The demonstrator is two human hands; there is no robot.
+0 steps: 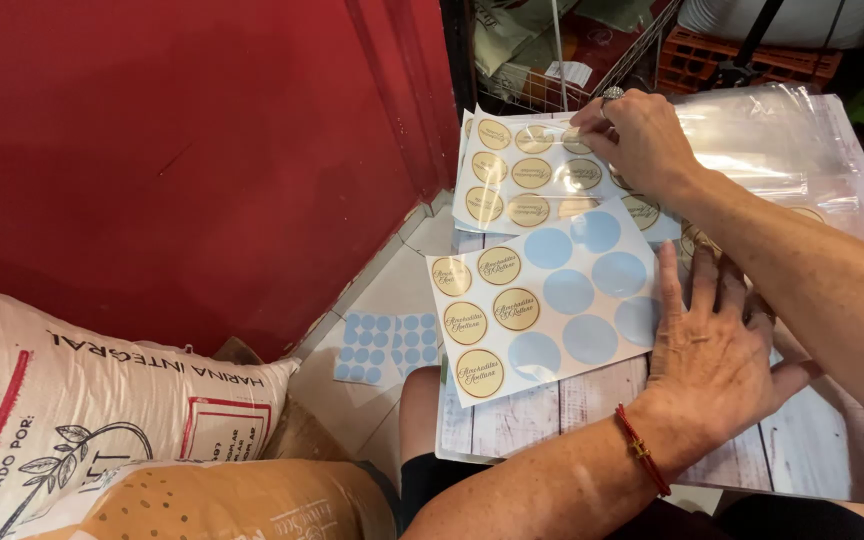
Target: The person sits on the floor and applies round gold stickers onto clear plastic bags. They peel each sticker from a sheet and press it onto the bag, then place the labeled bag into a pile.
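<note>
A big red wall (182,150) fills the upper left of the frame; a white printed sack (82,400) lies lower left. Right of centre, a pale wood-grain board (542,410) carries clear plastic bags (802,150) and two white sheets of round gold stickers (537,305). The left hand (717,350) lies flat, fingers spread, on the nearer sheet's right edge. At top centre, the right hand (637,140) pinches a sticker on the farther sheet (522,175).

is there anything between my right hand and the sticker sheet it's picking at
Nothing visible. The right hand already rests on the far sticker sheet, fingertips on a gold sticker near its top edge. The left hand lies flat farther down, clear of it.
</note>
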